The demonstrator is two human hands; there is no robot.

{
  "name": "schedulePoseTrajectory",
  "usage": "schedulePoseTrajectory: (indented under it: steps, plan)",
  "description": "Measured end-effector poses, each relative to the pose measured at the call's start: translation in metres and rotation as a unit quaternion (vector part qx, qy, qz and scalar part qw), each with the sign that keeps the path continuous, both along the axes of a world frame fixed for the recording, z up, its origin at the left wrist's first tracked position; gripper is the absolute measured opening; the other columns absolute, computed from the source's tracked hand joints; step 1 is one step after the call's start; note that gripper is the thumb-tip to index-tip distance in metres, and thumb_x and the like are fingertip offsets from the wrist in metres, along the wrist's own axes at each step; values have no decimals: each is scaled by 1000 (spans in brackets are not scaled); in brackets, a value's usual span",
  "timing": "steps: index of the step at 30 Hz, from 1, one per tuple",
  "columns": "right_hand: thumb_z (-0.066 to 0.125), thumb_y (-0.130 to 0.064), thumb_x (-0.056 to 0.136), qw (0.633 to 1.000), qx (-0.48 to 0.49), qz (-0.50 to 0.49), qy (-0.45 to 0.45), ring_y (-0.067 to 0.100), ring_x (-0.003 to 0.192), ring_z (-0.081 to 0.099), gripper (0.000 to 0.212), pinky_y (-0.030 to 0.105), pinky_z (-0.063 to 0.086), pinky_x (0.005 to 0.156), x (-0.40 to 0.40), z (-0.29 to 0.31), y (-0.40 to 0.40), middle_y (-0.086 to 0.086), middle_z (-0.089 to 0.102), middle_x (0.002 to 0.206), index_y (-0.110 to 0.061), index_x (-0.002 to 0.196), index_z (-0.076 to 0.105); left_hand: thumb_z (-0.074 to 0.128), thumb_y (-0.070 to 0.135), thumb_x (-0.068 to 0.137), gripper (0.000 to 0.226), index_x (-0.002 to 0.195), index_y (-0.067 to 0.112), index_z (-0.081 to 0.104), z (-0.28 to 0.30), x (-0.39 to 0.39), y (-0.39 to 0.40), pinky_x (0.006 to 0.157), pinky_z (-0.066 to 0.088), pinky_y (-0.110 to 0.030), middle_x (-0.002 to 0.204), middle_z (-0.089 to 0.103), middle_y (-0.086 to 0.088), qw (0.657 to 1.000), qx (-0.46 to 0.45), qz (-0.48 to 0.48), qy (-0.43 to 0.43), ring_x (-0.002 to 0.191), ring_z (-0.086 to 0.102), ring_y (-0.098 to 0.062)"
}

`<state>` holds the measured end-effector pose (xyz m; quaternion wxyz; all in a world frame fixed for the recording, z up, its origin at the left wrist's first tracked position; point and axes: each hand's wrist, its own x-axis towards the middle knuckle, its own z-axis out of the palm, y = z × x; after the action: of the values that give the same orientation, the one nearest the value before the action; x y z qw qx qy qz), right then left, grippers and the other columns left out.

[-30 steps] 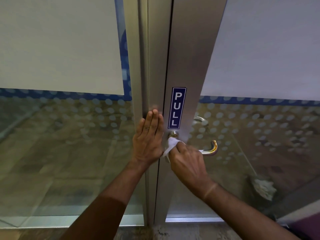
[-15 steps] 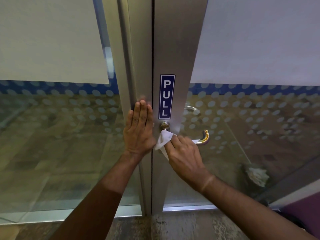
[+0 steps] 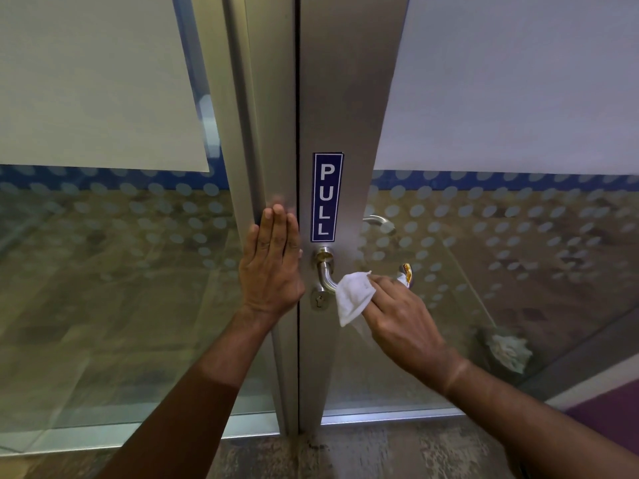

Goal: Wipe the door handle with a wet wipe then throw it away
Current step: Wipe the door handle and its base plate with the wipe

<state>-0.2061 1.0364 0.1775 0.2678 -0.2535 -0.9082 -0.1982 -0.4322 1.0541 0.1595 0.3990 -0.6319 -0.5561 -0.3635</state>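
Note:
A silver lever door handle (image 3: 325, 274) sticks out of the metal door frame below a blue PULL sign (image 3: 327, 197). My right hand (image 3: 397, 316) wraps a white wet wipe (image 3: 353, 296) around the lever's bar, covering most of it; only the curved neck and the shiny far tip (image 3: 406, 274) show. My left hand (image 3: 273, 267) lies flat, fingers together, against the frame's edge just left of the handle. A keyhole (image 3: 319, 299) sits under the handle's base.
Glass panels with frosted film and dot patterns flank the metal frame (image 3: 345, 98). A second handle (image 3: 378, 221) shows through the glass on the far side. A crumpled whitish clump (image 3: 506, 350) lies behind the right pane. Worn floor runs along the bottom edge.
My right hand has slid the wipe rightward along the lever, away from the base, uncovering the neck and keyhole. The left hand stays pressed on the frame.

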Motion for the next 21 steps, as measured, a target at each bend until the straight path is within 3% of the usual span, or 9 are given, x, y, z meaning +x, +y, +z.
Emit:
schedulePoseTrajectory:
  steps: [5, 9, 12, 16, 19, 21]
  plan:
    - [25, -3, 103, 1000, 6, 18, 2, 38, 94, 67, 46, 37, 42, 91, 22, 1, 13, 24, 71, 100, 9, 101, 70, 24, 19, 99, 66, 153, 7, -12, 0, 0, -2, 123, -8, -37, 161, -24, -8, 1000, -1, -2, -2, 150, -16, -20]
    - [38, -4, 103, 999, -2, 34, -4, 39, 100, 67, 35, 40, 48, 96, 41, -1, 23, 24, 71, 103, 9, 102, 70, 30, 18, 97, 71, 152, 7, -13, 1, 1, -2, 123, -8, -36, 161, -25, -8, 1000, 0, -2, -3, 150, -17, -20]
    - [47, -2, 98, 999, -8, 46, -20, 42, 103, 67, 27, 47, 55, 92, 55, 0, 32, 25, 72, 103, 11, 102, 71, 30, 18, 97, 71, 152, 7, -13, 0, 1, -2, 123, -8, -37, 161, -24, -8, 1000, 1, -2, -4, 150, -16, -21]
    - [40, -5, 103, 998, -3, 57, -25, 44, 100, 69, 36, 48, 59, 84, 68, 8, 40, 28, 72, 102, 14, 101, 70, 30, 19, 97, 70, 153, 6, -11, -1, 1, -1, 124, -6, -37, 162, -22, -8, 1000, 5, -2, -5, 151, -15, -21]
    - [62, 4, 89, 998, -24, 49, -21, 44, 105, 67, 21, 47, 59, 85, 70, 9, 41, 30, 70, 107, 16, 105, 68, 25, 20, 99, 65, 153, 6, -9, -1, 1, 0, 124, -5, -37, 162, -21, -8, 1000, 9, -3, -7, 151, -14, -21]
    - [70, 11, 81, 998, -48, 41, -17, 45, 109, 65, 28, 47, 58, 88, 72, 7, 42, 31, 68, 112, 17, 109, 66, 25, 20, 99, 65, 153, 6, -10, -2, 1, 0, 124, -6, -37, 162, -21, -8, 1000, 7, -3, -7, 151, -14, -21]
